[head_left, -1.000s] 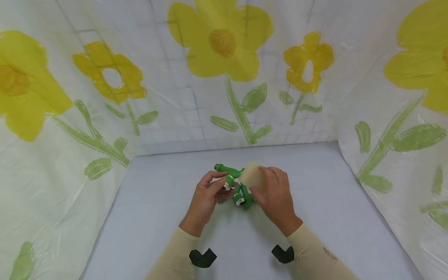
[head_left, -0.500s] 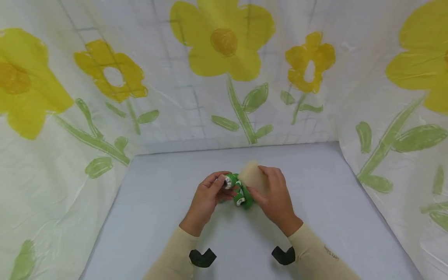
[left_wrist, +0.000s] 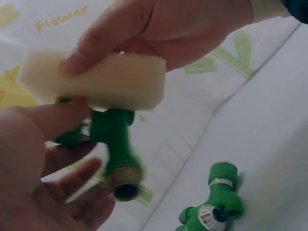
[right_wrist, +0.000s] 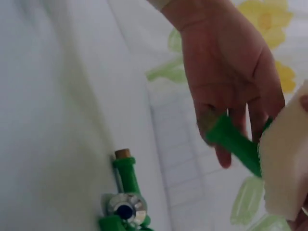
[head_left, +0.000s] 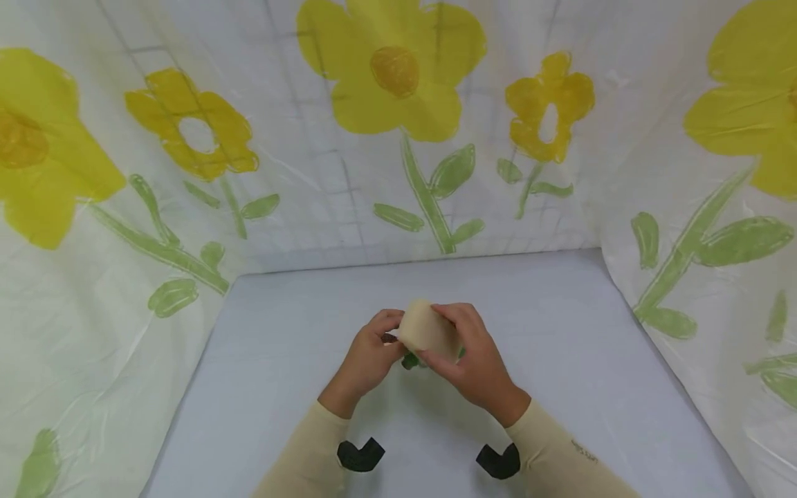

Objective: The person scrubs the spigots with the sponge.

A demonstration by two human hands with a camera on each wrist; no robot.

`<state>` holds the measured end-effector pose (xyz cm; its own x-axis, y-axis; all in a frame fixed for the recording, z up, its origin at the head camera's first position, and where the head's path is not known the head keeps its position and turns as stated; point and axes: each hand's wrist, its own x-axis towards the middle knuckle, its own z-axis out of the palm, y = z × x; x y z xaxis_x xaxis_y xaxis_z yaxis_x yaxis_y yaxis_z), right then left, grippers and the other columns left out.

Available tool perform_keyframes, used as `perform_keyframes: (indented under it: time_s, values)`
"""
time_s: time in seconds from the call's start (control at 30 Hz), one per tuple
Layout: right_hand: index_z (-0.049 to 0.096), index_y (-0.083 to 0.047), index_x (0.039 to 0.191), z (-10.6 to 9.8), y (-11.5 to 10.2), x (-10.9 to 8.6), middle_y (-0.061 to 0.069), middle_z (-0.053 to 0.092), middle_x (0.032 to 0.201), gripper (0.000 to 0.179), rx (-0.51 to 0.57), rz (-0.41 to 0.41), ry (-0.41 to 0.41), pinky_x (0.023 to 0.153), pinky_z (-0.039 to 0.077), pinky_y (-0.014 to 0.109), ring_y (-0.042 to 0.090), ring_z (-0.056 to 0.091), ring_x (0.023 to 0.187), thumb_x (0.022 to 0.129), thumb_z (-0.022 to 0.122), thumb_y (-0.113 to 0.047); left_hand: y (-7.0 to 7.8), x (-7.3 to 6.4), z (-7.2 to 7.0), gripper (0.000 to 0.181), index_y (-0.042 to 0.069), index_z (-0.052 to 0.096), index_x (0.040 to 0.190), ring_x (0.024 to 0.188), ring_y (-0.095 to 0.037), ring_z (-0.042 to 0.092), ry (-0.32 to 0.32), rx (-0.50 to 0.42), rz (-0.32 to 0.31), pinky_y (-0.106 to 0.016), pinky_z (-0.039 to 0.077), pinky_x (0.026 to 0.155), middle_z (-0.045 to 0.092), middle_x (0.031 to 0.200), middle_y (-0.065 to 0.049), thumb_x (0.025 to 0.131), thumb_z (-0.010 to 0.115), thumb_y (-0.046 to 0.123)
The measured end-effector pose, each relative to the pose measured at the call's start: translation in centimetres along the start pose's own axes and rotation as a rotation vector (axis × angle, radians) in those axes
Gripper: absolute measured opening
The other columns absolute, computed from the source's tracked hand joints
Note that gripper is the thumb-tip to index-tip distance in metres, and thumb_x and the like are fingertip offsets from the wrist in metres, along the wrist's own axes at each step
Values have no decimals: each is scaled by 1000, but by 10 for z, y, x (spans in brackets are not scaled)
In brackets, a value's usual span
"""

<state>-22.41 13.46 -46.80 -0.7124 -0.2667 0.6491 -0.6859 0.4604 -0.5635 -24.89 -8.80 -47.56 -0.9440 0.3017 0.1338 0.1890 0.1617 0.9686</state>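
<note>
A cream sponge is gripped by my right hand, thumb on one face and fingers on the other. My left hand holds a green valve with a threaded brass-coloured end. In the left wrist view the sponge lies against the top of this valve. The right wrist view shows the held valve's green stem, partly covered by the sponge. From the head camera the sponge hides most of the held valve.
A second green valve with a silver collar rests on the pale table below the hands. A white curtain painted with yellow flowers closes off the back and both sides.
My right hand has brought the sponge left and over the valve. My left hand has turned the valve; its silver end, seen half a second ago, is now hidden in the head view.
</note>
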Motion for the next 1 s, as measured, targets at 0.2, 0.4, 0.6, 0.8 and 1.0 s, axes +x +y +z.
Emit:
perform_keyframes:
  time_s: [0.2, 0.4, 0.6, 0.8, 1.0]
  values:
    - [57, 1, 148, -2, 7, 2, 15, 57, 134, 67, -18, 121, 37, 91, 58, 53, 27, 56, 118, 92, 91, -15, -4, -1, 3, 28, 1, 73, 125, 94, -22, 69, 1, -184, -39, -28, 59, 75, 74, 112, -10, 105, 77, 21]
    - [57, -1, 150, 1, 3, -2, 10, 58, 135, 64, 68, 169, 28, 92, 56, 48, 23, 57, 118, 95, 86, -16, -10, -4, 0, 40, -10, 63, 144, 94, -27, 74, -94, -428, -9, -36, 65, 80, 71, 120, -21, 113, 63, 16]
    - [56, -4, 151, 5, -7, -3, 7, 59, 136, 67, 107, 98, 9, 95, 56, 43, 23, 57, 119, 92, 89, -13, -12, -3, -2, 37, -10, 62, 142, 95, -20, 72, -61, -438, 55, -36, 65, 80, 73, 119, -12, 111, 64, 8]
    - [57, -1, 149, -3, -3, 5, 12, 59, 135, 67, 28, 100, 56, 94, 56, 48, 25, 57, 120, 91, 90, -10, -7, -3, 0, 31, -11, 67, 131, 90, -17, 70, -23, -395, 49, -32, 63, 80, 75, 109, -8, 106, 72, 7]
    - [57, -4, 150, -6, -3, 4, 8, 59, 137, 65, 73, 130, 14, 97, 56, 45, 22, 57, 121, 94, 88, -12, -4, -3, 2, 22, -8, 68, 121, 91, -20, 68, -20, -386, 62, -35, 62, 80, 73, 107, -11, 104, 73, 5]
